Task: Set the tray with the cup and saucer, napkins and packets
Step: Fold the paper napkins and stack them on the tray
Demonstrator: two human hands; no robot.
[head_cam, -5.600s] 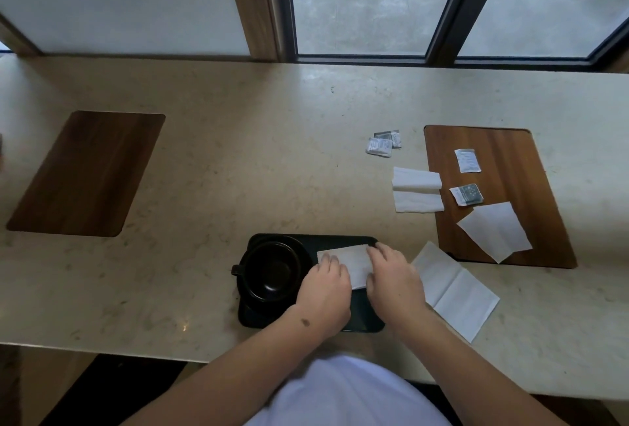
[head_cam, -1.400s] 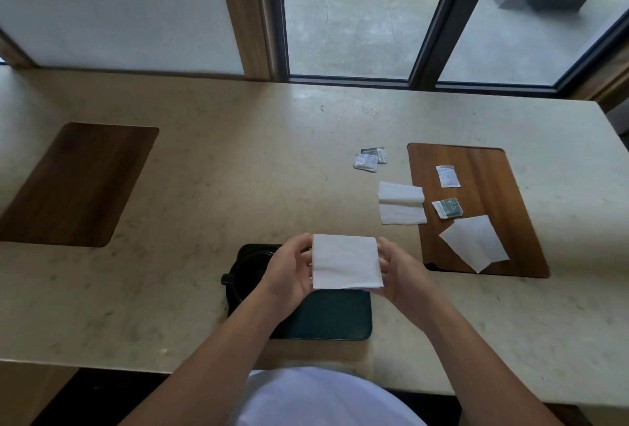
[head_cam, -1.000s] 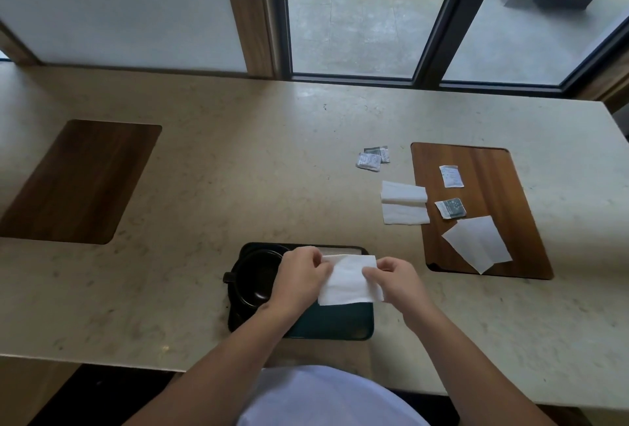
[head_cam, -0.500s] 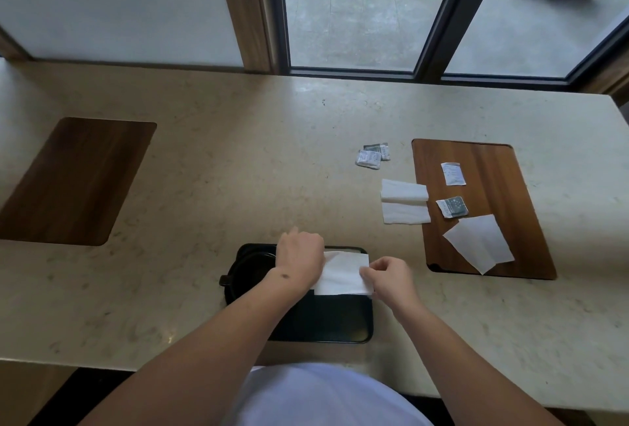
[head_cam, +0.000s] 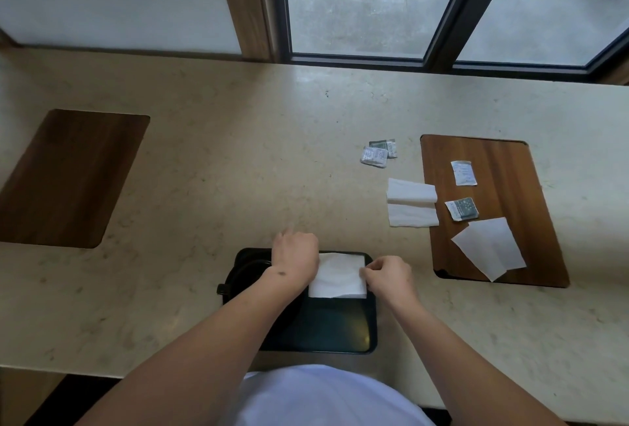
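A dark tray (head_cam: pixel 340 330) lies at the counter's near edge. On its left side sit a black cup and saucer (head_cam: pixel 243 275), mostly hidden by my left arm. A folded white napkin (head_cam: pixel 338 275) lies on the tray's far right part. My left hand (head_cam: pixel 296 260) covers the napkin's left edge with curled fingers; its grip is hidden. My right hand (head_cam: pixel 388 277) pinches the napkin's right edge. Two folded napkins (head_cam: pixel 412 202) lie on the counter to the right. Two packets (head_cam: pixel 377 153) lie farther back.
A wooden board (head_cam: pixel 510 160) at the right carries two packets (head_cam: pixel 462 190) and an unfolded napkin (head_cam: pixel 490 252). Another wooden board (head_cam: pixel 68 177) is set into the counter at the left. A window runs along the counter's far edge.
Both hands lowered the folded napkin from the air onto the tray's far right part. The unfolded napkin that lay right of the tray is no longer there.
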